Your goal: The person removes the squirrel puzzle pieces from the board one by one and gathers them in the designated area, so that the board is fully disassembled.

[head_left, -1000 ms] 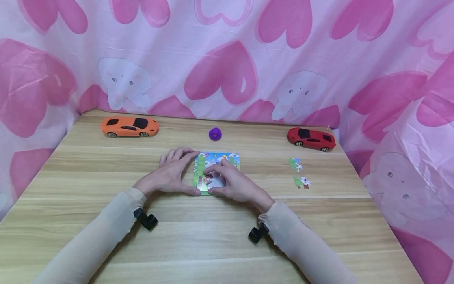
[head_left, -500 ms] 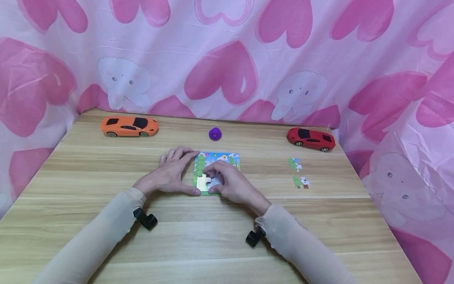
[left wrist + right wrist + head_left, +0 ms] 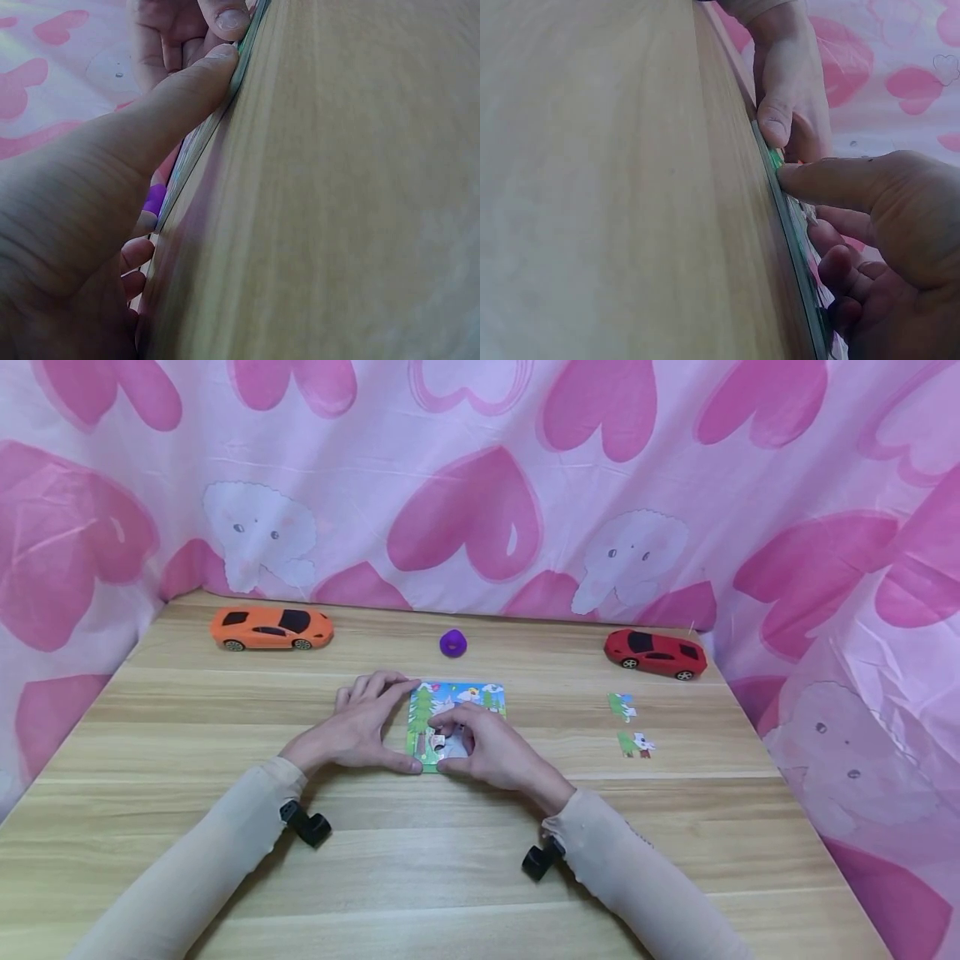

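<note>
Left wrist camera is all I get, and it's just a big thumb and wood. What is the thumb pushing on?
Observer: The left hand steadies the left edge of a small picture puzzle board lying flat on the table.
Child: Where's the other hand?
Observer: The right hand lies on the board's near half, fingers curled over a pale puzzle piece near the bottom left corner.
Child: Are there more pieces?
Observer: Yes, two loose pieces lie on the table to the right of the board, one behind the other.
Child: Any toys?
Observer: An orange toy car sits at the far left, a red toy car at the far right.
</note>
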`<state>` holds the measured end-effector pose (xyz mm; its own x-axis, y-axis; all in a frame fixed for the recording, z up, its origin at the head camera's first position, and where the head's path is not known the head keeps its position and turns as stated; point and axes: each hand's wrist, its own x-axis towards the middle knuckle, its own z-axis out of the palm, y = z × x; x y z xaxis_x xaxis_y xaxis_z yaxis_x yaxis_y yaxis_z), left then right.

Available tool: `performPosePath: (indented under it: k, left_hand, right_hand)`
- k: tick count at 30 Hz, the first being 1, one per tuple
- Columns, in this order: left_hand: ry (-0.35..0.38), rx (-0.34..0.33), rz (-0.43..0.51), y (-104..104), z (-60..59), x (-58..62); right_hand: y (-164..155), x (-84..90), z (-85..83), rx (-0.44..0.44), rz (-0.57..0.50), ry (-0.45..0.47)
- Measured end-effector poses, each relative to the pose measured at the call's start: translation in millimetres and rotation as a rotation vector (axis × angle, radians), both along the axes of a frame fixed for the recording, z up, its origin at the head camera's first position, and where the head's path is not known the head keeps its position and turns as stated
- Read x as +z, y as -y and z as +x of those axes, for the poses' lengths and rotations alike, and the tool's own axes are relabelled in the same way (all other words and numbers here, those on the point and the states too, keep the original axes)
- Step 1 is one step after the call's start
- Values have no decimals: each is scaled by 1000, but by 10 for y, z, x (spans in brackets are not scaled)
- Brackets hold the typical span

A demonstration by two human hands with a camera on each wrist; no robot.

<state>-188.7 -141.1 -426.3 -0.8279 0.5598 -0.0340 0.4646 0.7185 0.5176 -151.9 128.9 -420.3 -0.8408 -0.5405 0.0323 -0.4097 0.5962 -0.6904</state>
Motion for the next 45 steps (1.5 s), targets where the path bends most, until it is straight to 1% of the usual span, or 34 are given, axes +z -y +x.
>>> performPosePath:
  k: [5, 10, 16, 19, 22, 25, 30, 34, 37, 42, 45]
  left_hand:
    - [1, 1, -3, 6, -3, -2]
    - [-6, -2, -1, 10, -4, -6]
    - [-1, -5, 7, 5, -8, -14]
    - [6, 0, 8, 1, -3, -10]
    - [-5, 1, 8, -2, 0, -11]
    - [-18, -3, 13, -4, 2, -12]
    - [-13, -6, 19, -2, 6, -10]
    - [-7, -5, 12, 3, 11, -10]
    - [-11, -6, 15, 10, 16, -11]
    - [-7, -5, 11, 8, 12, -12]
    - [-3, -6, 7, 7, 7, -8]
  right_hand:
    - [-4, 14, 0, 9, 13, 9]
    - [-6, 15, -3, 6, -6, 13]
    - [-33, 23, -16, -36, -70, 50]
    - [-61, 36, -32, -43, -103, 70]
    - [-105, 72, -58, -37, -147, 82]
    - [-174, 147, -89, -42, -184, 78]
    - [-334, 291, -148, -77, -210, 51]
    - [-499, 385, -162, -86, -221, 24]
    - [-643, 440, -139, -100, -225, 13]
    - [-947, 539, -83, -155, -216, -23]
    - [-1138, 600, -49, -194, -206, -61]
